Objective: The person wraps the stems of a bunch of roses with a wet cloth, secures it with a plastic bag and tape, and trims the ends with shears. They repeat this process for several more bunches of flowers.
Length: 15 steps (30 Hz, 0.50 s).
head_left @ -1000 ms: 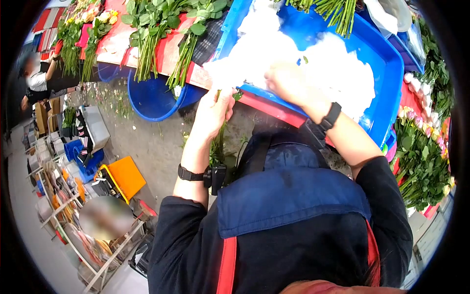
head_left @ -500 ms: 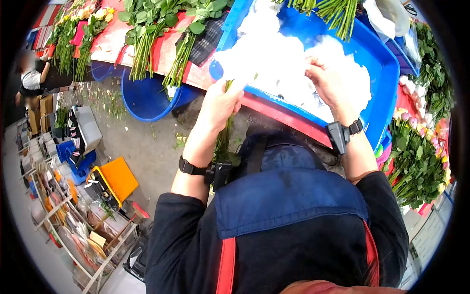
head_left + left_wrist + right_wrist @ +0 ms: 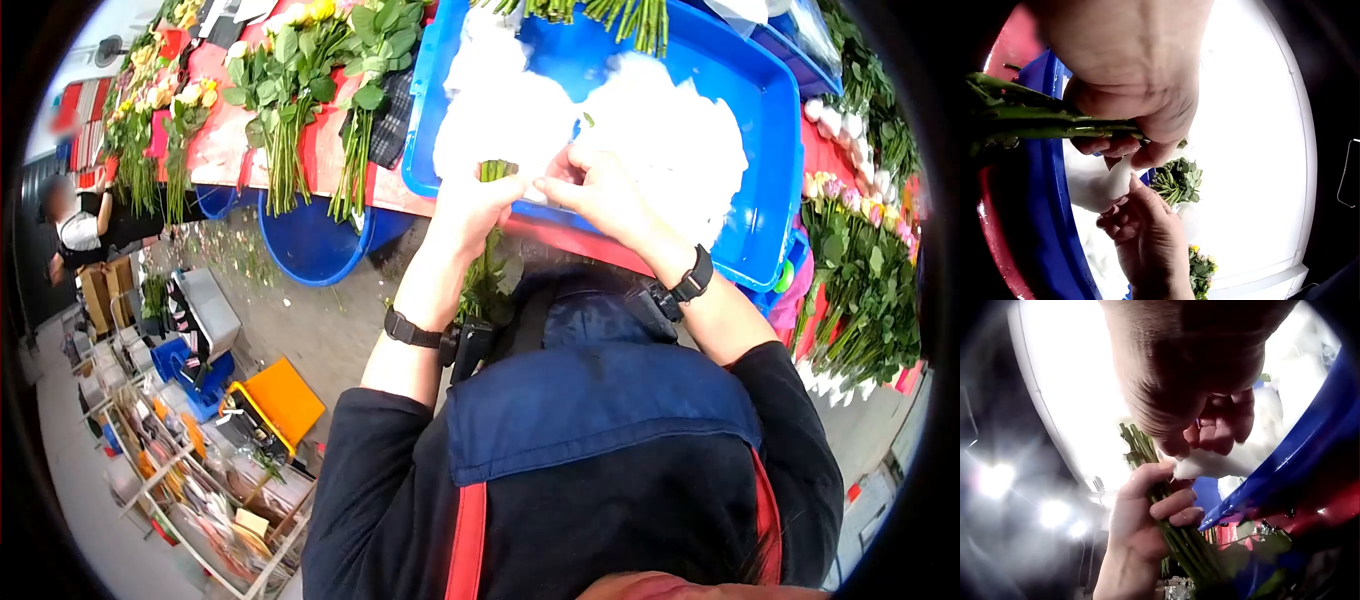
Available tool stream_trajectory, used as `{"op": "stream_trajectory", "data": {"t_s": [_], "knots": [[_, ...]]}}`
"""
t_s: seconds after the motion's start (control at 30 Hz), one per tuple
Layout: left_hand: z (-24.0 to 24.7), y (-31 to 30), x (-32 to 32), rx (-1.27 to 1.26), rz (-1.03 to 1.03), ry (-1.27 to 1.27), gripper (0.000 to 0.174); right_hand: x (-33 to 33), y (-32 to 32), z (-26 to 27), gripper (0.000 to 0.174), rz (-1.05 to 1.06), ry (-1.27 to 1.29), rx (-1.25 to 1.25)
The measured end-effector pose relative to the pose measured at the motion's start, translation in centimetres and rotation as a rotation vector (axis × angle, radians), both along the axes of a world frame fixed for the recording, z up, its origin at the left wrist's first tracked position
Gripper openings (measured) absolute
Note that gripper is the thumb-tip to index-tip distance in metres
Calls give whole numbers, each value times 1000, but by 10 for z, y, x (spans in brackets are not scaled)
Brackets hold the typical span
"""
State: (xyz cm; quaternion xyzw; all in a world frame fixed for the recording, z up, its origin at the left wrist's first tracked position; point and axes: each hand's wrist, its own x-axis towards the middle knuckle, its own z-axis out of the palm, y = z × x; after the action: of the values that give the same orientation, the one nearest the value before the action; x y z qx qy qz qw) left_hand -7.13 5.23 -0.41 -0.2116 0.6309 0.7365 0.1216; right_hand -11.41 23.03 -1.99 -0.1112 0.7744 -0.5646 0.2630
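Note:
My left hand grips a bunch of green flower stems, with cut ends showing above the thumb and leaves hanging below the fist. A tuft of wet white cotton wool lies against the stems at the left thumb. My right hand pinches this tuft between thumb and fingers, close beside the left hand. From the right wrist view, the cotton stretches from the left thumb toward the right fingers. Both hands are over the near edge of a blue tray heaped with white cotton wool.
More stem bunches lie across the tray's far end. Leafy flower bunches rest on the red table to the left, others to the right. Below the table's left edge stands a blue bucket. Another person works far left.
The right hand has lifted from the cotton pile and come left to the left hand, bringing a cotton tuft to the stems. The left hand keeps its grip on the stems.

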Motion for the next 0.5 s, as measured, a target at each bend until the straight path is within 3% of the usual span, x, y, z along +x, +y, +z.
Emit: {"op": "stream_trajectory", "data": {"t_s": [0.27,0.37,0.47,0.5], "knots": [[8,17,-8,-108,6,-41,13,-11,23,-13,9,-182,-242,-232],[2,5,-8,-161,72,-38,12,-25,55,-35,9,-327,-358,-414],[-8,-15,-7,-216,85,-65,12,-36,92,-45,16,-488,-512,-827],[-11,-19,-6,-246,87,-59,6,-42,105,-52,22,-451,-556,-904]]}}
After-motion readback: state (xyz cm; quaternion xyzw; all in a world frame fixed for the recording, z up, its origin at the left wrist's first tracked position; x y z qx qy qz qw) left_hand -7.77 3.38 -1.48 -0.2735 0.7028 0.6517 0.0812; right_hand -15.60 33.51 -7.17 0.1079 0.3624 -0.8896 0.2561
